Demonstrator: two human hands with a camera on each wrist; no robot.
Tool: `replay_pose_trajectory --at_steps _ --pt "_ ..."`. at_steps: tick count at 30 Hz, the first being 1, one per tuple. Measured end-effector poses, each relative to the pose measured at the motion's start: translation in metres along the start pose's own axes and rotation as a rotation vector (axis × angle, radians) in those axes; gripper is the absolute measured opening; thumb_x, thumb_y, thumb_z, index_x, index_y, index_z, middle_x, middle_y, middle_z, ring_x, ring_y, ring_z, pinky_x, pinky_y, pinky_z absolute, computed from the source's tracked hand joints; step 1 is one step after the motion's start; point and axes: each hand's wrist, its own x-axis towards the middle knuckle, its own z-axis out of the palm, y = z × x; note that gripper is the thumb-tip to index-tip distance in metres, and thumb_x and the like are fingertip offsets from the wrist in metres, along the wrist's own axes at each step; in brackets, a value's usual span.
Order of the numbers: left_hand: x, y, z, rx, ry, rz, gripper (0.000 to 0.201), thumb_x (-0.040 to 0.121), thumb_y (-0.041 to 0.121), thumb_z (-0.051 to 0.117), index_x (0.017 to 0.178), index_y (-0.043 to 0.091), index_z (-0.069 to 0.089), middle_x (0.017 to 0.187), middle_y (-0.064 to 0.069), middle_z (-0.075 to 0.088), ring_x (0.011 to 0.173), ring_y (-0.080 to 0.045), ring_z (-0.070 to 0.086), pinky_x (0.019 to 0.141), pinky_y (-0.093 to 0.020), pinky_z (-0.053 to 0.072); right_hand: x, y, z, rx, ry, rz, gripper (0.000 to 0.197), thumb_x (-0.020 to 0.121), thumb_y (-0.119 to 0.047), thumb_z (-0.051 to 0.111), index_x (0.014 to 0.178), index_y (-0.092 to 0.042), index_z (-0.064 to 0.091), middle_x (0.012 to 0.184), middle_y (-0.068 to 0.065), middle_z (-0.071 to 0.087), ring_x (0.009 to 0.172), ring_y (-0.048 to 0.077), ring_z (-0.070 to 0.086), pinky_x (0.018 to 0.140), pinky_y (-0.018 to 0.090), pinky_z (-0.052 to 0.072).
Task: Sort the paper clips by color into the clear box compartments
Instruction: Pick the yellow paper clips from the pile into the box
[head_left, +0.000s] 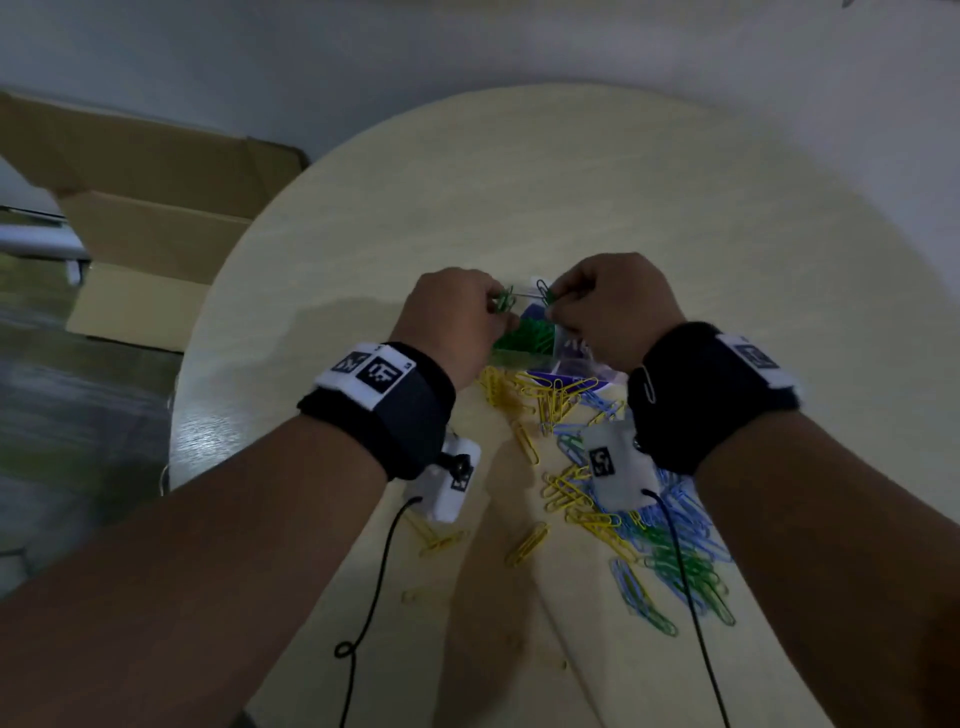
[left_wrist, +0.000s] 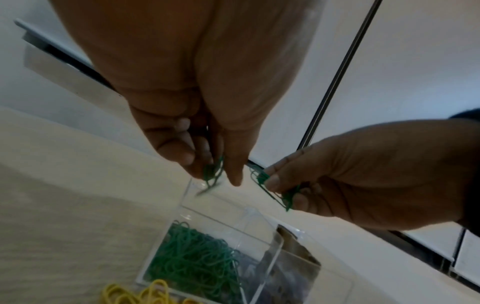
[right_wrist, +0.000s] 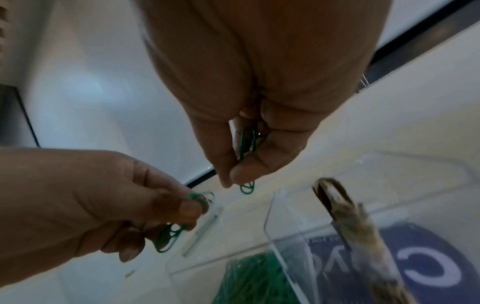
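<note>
Both hands hover side by side above the clear box (left_wrist: 275, 257), each pinching green paper clips. My left hand (head_left: 457, 317) holds a small bunch of green clips (left_wrist: 214, 172) between thumb and fingers. My right hand (head_left: 608, 306) pinches other green clips (right_wrist: 248, 142) in the same way. Below them one compartment holds a heap of green clips (left_wrist: 197, 263); the same heap shows in the head view (head_left: 524, 338). Loose yellow, blue and green clips (head_left: 623, 514) lie scattered on the table nearer to me.
The round pale table (head_left: 571, 182) stretches beyond the box. A printed blue card (right_wrist: 420, 265) lies under the box's other side. An open cardboard carton (head_left: 156, 239) stands on the floor to the left. Black wrist cables (head_left: 374, 597) trail over the table.
</note>
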Motion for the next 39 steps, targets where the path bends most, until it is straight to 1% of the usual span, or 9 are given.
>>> replay_pose_trajectory --at_steps 5,9,13,15,18,22,25,31,39 --pt "-0.003 -0.007 0.001 -0.073 0.084 0.002 0.026 0.086 0.016 0.064 0.111 0.009 0.071 0.104 -0.009 0.073 0.099 -0.028 0.066 0.092 -0.036 0.048 0.01 0.004 0.014 0.094 -0.035 0.045 0.03 0.07 -0.021 0.078 0.099 -0.016 0.074 0.092 0.003 0.074 0.087 0.017 0.068 0.087 0.034 0.054" --pt "-0.038 -0.016 0.0 -0.062 0.206 0.152 0.025 0.087 0.014 0.056 0.107 0.018 0.07 0.1 -0.005 0.07 0.089 -0.023 0.065 0.085 -0.034 0.051 -0.028 0.026 -0.008 0.504 0.1 0.088 0.026 0.076 -0.009 0.068 0.1 -0.019 0.071 0.093 0.0 0.074 0.077 0.018 0.069 0.081 0.045 0.058" --pt "-0.101 -0.011 0.039 0.025 -0.138 0.443 0.03 0.086 0.015 0.056 0.115 0.019 0.066 0.116 -0.006 0.064 0.107 -0.027 0.058 0.091 -0.04 0.047 -0.12 0.071 -0.013 0.05 0.214 0.025 0.019 0.086 -0.018 0.062 0.102 -0.021 0.071 0.1 0.002 0.073 0.087 0.011 0.064 0.079 0.017 0.04" --pt "-0.124 -0.019 0.066 0.185 -0.319 0.515 0.045 0.09 0.031 0.052 0.134 0.022 0.051 0.143 -0.007 0.049 0.13 -0.029 0.045 0.104 -0.042 0.041 -0.156 0.093 0.005 -0.159 0.119 -0.109 0.034 0.083 -0.027 0.061 0.113 -0.012 0.066 0.11 0.013 0.068 0.102 0.027 0.062 0.087 0.024 0.04" --pt "-0.142 -0.038 0.077 0.393 -0.41 0.508 0.061 0.089 0.05 0.047 0.145 0.032 0.032 0.159 -0.004 0.025 0.146 -0.029 0.02 0.113 -0.045 0.031 -0.192 0.112 0.039 -0.469 -0.214 -0.148 0.088 0.071 -0.069 0.049 0.145 -0.024 0.034 0.153 0.011 0.031 0.143 0.041 0.018 0.114 0.05 0.026" --pt "-0.152 -0.066 0.057 0.372 -0.378 0.446 0.061 0.085 0.054 0.053 0.141 0.033 0.039 0.158 -0.004 0.028 0.146 -0.03 0.023 0.11 -0.048 0.035 -0.217 0.098 0.055 -0.563 -0.348 -0.248 0.096 0.063 -0.09 0.037 0.146 -0.049 0.011 0.161 0.004 0.003 0.146 0.036 -0.013 0.115 0.06 0.01" --pt "-0.153 -0.074 0.046 0.347 -0.348 0.4 0.059 0.086 0.054 0.052 0.14 0.033 0.041 0.158 -0.004 0.027 0.145 -0.029 0.025 0.111 -0.048 0.034 -0.222 0.097 0.051 -0.477 -0.302 -0.284 0.092 0.066 -0.088 0.04 0.146 -0.048 0.019 0.162 -0.001 -0.001 0.147 0.032 -0.012 0.115 0.06 0.008" --pt "-0.134 -0.04 0.066 0.206 -0.191 0.562 0.044 0.091 0.02 0.049 0.135 0.024 0.053 0.148 0.0 0.046 0.137 -0.027 0.039 0.11 -0.044 0.036 -0.245 0.134 0.022 -0.296 0.052 -0.158 0.062 0.081 -0.052 0.058 0.136 -0.023 0.049 0.147 -0.007 0.043 0.142 0.025 0.027 0.108 0.05 0.034" --pt "-0.085 -0.02 0.086 0.281 -0.253 0.677 0.047 0.078 0.011 0.039 0.114 0.014 0.068 0.128 -0.009 0.063 0.11 -0.036 0.058 0.091 -0.045 0.05 -0.236 0.138 0.045 -0.428 -0.216 -0.237 0.079 0.082 -0.066 0.043 0.149 -0.029 0.024 0.161 -0.005 0.012 0.148 0.03 0.006 0.115 0.052 0.022"
